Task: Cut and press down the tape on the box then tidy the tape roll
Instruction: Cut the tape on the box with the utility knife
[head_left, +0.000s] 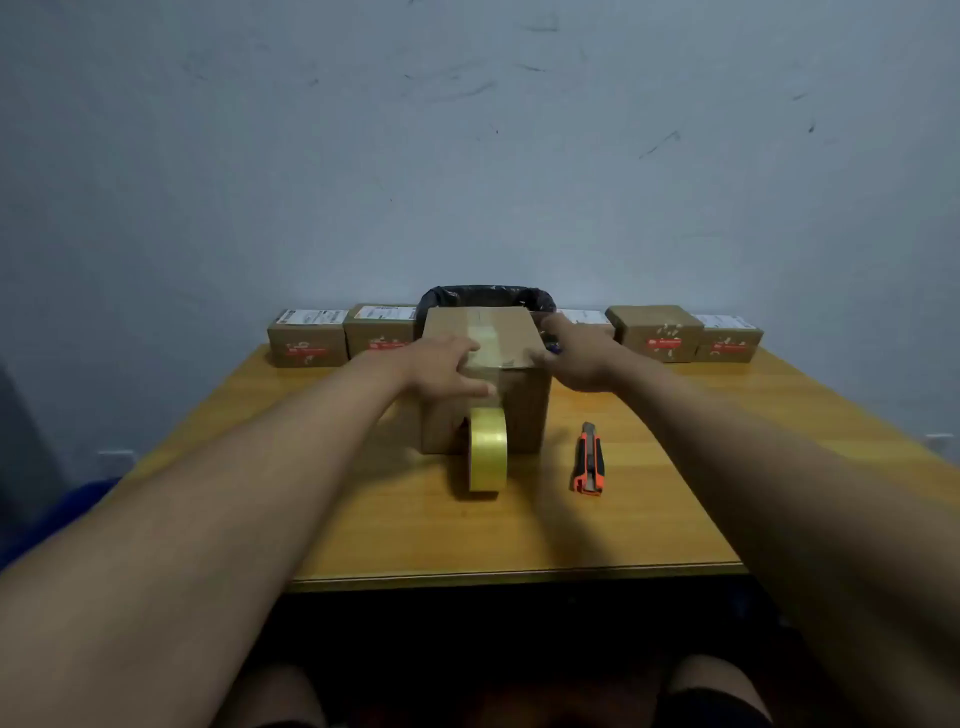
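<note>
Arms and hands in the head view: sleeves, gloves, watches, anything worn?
Nothing worn that shows. The left hand and right hand are bare, no gloves; no rings can be made out. Both forearms are bare right to the frame edges: no sleeves, watch, bands or markings in view.

You can read nothing here: white shipping labels (310, 316) and red printed marks (664, 342) on the small cartons (655, 332) along the table's (519, 530) far edge are too blurred.
</note>
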